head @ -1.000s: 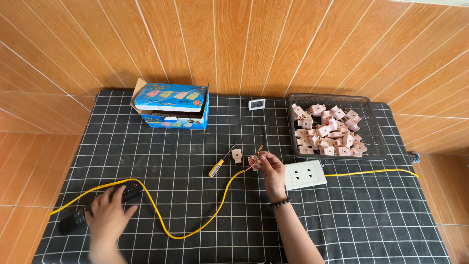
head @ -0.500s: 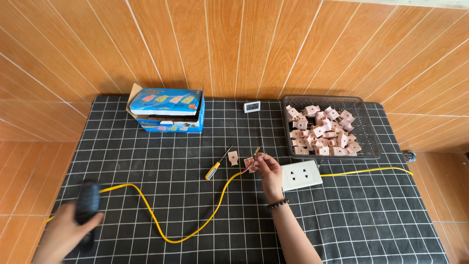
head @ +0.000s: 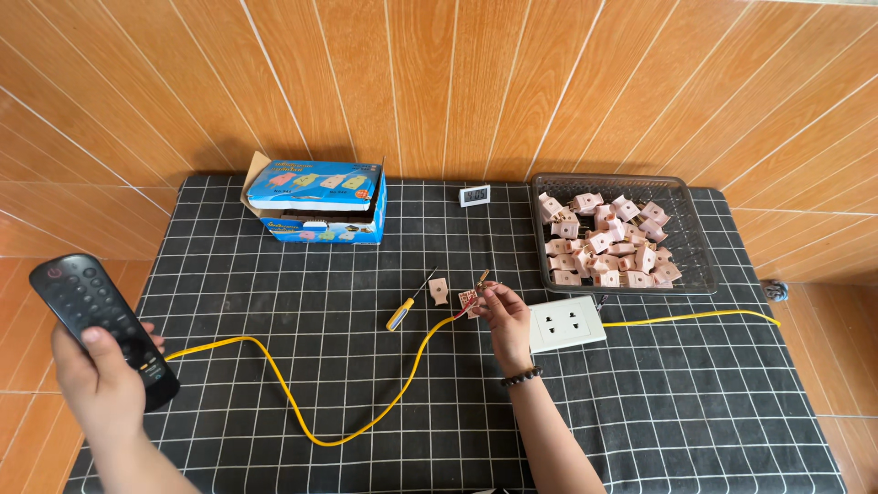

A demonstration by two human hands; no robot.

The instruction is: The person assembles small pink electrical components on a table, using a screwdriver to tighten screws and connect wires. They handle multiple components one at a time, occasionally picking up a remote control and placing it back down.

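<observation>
A black cloth with a white grid (head: pixel 274 302) covers the desk. Near its back right corner stands a wire mesh tray (head: pixel 695 274) of pink plug parts. A blue cardboard box (head: pixel 320 201) sits at the back left. A yellow cable (head: pixel 302 416) loops across the middle. At the left edge, the left hand (head: pixel 101 384) grips a black remote control (head: pixel 101 325). The right hand (head: pixel 503 316) pinches a small pink plug piece (head: pixel 468 300) just beside a white socket block (head: pixel 569 324).

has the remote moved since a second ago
Yes. The left hand has lifted the black remote off the checked cloth, leftwards past its edge.
</observation>
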